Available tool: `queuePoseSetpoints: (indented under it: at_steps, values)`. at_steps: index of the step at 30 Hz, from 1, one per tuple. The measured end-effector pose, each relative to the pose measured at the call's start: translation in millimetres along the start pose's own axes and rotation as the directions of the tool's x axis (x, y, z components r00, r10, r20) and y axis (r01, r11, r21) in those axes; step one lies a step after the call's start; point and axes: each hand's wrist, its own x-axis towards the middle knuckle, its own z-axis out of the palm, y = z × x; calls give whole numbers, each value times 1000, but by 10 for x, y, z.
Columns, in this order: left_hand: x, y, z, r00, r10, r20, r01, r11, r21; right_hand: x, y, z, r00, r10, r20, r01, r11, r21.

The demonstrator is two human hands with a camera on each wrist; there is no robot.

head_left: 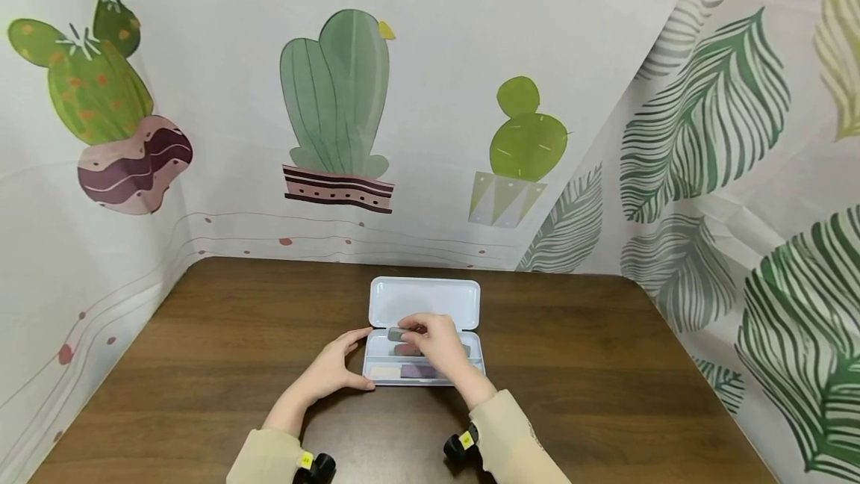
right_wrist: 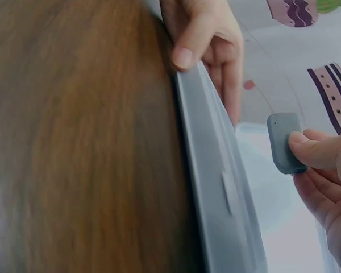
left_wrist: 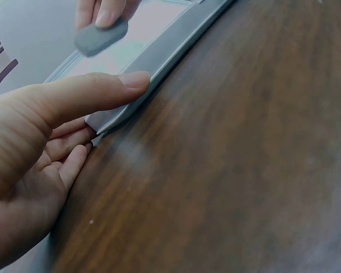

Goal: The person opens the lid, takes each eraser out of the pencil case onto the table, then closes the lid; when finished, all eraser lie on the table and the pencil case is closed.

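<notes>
A white pencil case point(head_left: 373, 349) lies on the table with its hinged lid point(head_left: 425, 303) raised behind it. My left hand point(head_left: 334, 366) holds the case by its left end, thumb at the front corner and fingers along the side. Between thumb and fingers my right hand point(head_left: 437, 342) pinches a small flat grey piece with rounded corners point(right_wrist: 281, 139), held above the case. Under that hand another grey piece point(head_left: 406, 349) shows in the back compartment. The front compartment holds a white block point(head_left: 386, 372) and a purple block point(head_left: 418, 371), partly covered by the right wrist.
The brown wooden table point(head_left: 571, 379) spreads around the case. Behind it hangs a white cloth point(head_left: 430, 125) printed with cacti and leaves. Black wrist cameras with yellow tags sit at both sleeves, close over the table's near part.
</notes>
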Motion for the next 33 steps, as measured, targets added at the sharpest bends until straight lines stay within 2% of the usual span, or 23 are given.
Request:
queuePoseSetpoints:
  at_steps: [5,9,20,24,33]
  values:
    - [3,-9,3,1000,-10,0,10,1000,-12,-48,69,-156,998,-17,-63,16,1000,-14]
    - [5,-20,17,1000,-31,-1,31,999,-11,-86,145,-299,995,11,-99,-13,1000,-19]
    - [2,-21,22,999,-41,-4,41,999,-19,-244,481,-697,980,72,-184,-82,995,-49]
    - [5,-18,12,1000,-27,-4,27,999,-17,-319,607,-802,978,104,-180,-114,992,-47]
    - [7,-7,10,1000,-5,-1,5,1000,-8,-421,821,-980,978,178,-107,-188,978,-86]
